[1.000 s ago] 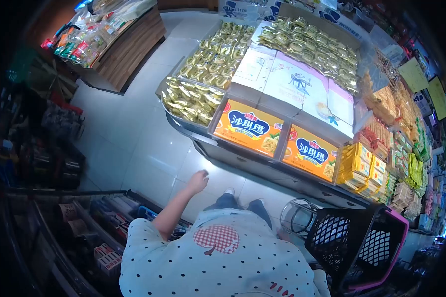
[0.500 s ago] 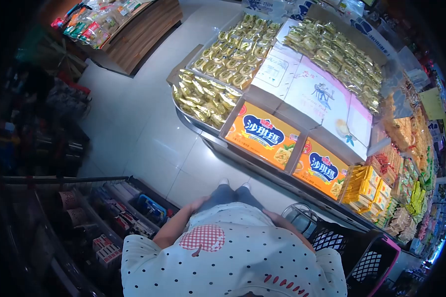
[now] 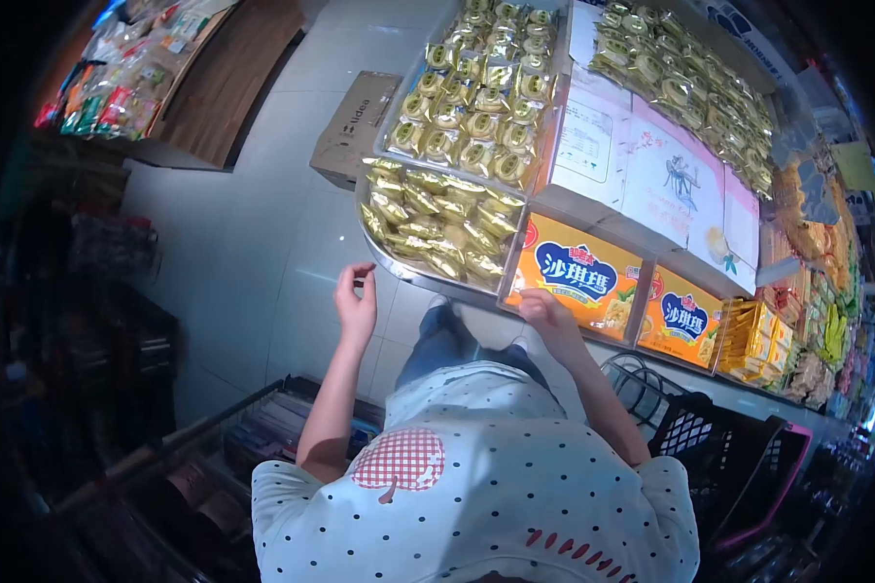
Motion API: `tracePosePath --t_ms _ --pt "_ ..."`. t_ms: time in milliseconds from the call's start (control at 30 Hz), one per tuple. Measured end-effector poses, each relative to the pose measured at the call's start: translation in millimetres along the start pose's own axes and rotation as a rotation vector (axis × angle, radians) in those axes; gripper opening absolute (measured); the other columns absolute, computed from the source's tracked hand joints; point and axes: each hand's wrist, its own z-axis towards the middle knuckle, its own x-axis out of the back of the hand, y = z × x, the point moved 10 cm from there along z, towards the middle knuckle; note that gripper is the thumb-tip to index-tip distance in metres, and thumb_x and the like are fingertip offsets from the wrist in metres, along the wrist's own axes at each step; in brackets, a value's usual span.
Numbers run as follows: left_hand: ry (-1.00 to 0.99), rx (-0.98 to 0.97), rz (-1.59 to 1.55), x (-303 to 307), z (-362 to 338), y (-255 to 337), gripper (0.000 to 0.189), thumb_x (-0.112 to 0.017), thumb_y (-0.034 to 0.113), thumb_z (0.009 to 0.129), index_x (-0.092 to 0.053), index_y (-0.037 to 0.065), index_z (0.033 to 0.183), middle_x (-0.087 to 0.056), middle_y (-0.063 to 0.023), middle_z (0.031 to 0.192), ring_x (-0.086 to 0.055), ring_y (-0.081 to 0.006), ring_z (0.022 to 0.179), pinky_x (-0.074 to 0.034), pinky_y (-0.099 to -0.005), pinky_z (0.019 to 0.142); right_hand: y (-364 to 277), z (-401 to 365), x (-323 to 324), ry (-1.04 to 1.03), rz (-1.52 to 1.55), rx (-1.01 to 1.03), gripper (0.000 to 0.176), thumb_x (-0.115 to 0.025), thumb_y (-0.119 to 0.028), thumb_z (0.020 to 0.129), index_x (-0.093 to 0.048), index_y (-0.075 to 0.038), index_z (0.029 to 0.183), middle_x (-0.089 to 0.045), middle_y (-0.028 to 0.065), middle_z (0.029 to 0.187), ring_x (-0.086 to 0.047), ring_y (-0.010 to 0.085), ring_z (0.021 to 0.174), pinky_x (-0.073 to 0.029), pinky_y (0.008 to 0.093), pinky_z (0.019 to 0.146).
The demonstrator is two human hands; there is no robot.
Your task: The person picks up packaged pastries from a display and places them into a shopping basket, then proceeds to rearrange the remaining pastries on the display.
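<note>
Both hands have come up since half a second ago, when they hung low against the person's waist. The left hand (image 3: 357, 303) is now raised in front of the display, palm turned inward and fingers loosely curled. It holds nothing and sits just beside the near corner of the tray of gold-wrapped snacks (image 3: 437, 228) without touching it.

The right hand (image 3: 544, 311) now reaches forward and rests against the lower left front of the orange carton (image 3: 578, 277), which stands on the display shelf directly right of that tray. Only the back of the hand shows, so it cannot be told whether the fingers grip the carton or merely lie on it.

A second orange carton (image 3: 685, 321) stands just to its right, followed by stacked yellow packs (image 3: 749, 340).

The view has also shifted nearer to the display. The trays look larger than before, and a brown cardboard box (image 3: 355, 126) on the floor at the shelf's far left end has come into sight. The black shopping basket (image 3: 719, 457) with the pink rim stands at the person's right side, as before.
</note>
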Motion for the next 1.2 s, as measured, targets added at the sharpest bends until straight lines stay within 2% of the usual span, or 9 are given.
tracePosePath --t_ms 67,100,133,233,400,500,833,1000,1200 --pt "-0.049 -0.135 0.062 6 38 22 0.012 -0.054 0.001 0.081 -0.057 0.001 0.093 -0.059 -0.0089 0.091 -0.056 -0.0202 0.084 -0.045 -0.0299 0.072 -25 31 -14 0.072 0.024 0.046 0.037 -0.060 -0.019 0.083 -0.051 0.002 0.112 -0.060 0.0100 0.092 -0.058 0.0172 0.086 -0.045 0.0277 0.078" --pt "-0.074 -0.268 0.131 6 52 37 0.014 -0.055 0.001 0.078 -0.057 0.001 0.092 -0.058 -0.0104 0.090 -0.055 -0.0251 0.084 -0.045 -0.0323 0.072 -43 42 -18 0.160 -0.254 0.172 0.033 -0.060 -0.017 0.082 -0.052 0.001 0.108 -0.059 0.0113 0.093 -0.057 0.0220 0.087 -0.045 0.0314 0.078" --pt "-0.097 -0.269 0.124 6 66 41 0.014 -0.055 0.001 0.078 -0.057 0.001 0.092 -0.058 -0.0104 0.090 -0.055 -0.0251 0.084 -0.045 -0.0323 0.072 -59 50 -22 0.240 -0.536 0.291 0.028 -0.059 -0.015 0.081 -0.053 0.000 0.105 -0.058 0.0127 0.094 -0.057 0.0269 0.088 -0.044 0.0350 0.078" --pt "-0.228 -0.530 0.348 -20 92 61 0.022 -0.060 0.002 0.072 -0.058 0.004 0.094 -0.055 -0.0093 0.100 -0.049 -0.0293 0.097 -0.041 -0.0388 0.083 -74 72 -18 0.436 -0.832 0.398 0.022 -0.059 -0.012 0.079 -0.054 -0.003 0.098 -0.056 0.0139 0.097 -0.053 0.0329 0.091 -0.042 0.0403 0.077" --pt "-0.334 -0.680 0.452 -59 115 74 0.032 -0.063 -0.001 0.067 -0.060 0.007 0.098 -0.053 -0.0078 0.106 -0.047 -0.0300 0.101 -0.040 -0.0402 0.086 -70 92 0 0.560 -0.849 0.352 0.025 -0.061 -0.015 0.077 -0.052 -0.004 0.097 -0.054 0.0139 0.099 -0.051 0.0307 0.095 -0.041 0.0412 0.078" --pt "-0.490 -0.763 0.448 -90 101 82 0.032 -0.065 0.002 0.067 -0.060 0.008 0.098 -0.053 -0.0081 0.104 -0.047 -0.0295 0.100 -0.039 -0.0401 0.086 -60 103 -13 0.427 -0.895 0.269 0.025 -0.061 -0.015 0.076 -0.052 -0.003 0.097 -0.053 0.0140 0.096 -0.051 0.0305 0.093 -0.041 0.0415 0.077" --pt "-0.708 -0.670 0.550 -107 55 59 0.026 -0.067 0.015 0.071 -0.057 0.004 0.093 -0.053 -0.0093 0.102 -0.048 -0.0289 0.098 -0.038 -0.0401 0.085 -64 66 -29 0.430 -0.773 0.477 0.025 -0.062 -0.009 0.071 -0.052 -0.004 0.094 -0.051 0.0118 0.095 -0.051 0.0303 0.090 -0.040 0.0408 0.075" --pt "-0.739 -0.680 0.592 -108 46 52 0.035 -0.067 0.011 0.068 -0.052 0.003 0.099 -0.050 -0.0134 0.111 -0.047 -0.0306 0.104 -0.038 -0.0411 0.087 -59 56 -34 0.409 -0.800 0.474 0.029 -0.065 -0.011 0.069 -0.052 -0.005 0.095 -0.051 0.0118 0.102 -0.051 0.0297 0.093 -0.040 0.0403 0.076" --pt "-0.705 -0.734 0.670 -111 44 41 0.038 -0.063 0.003 0.067 -0.049 0.001 0.102 -0.047 -0.0162 0.116 -0.046 -0.0320 0.107 -0.038 -0.0417 0.088 -41 63 -40 0.406 -0.903 0.396 0.034 -0.068 -0.015 0.067 -0.054 -0.007 0.097 -0.048 0.0126 0.115 -0.046 0.0280 0.108 -0.036 0.0419 0.083"
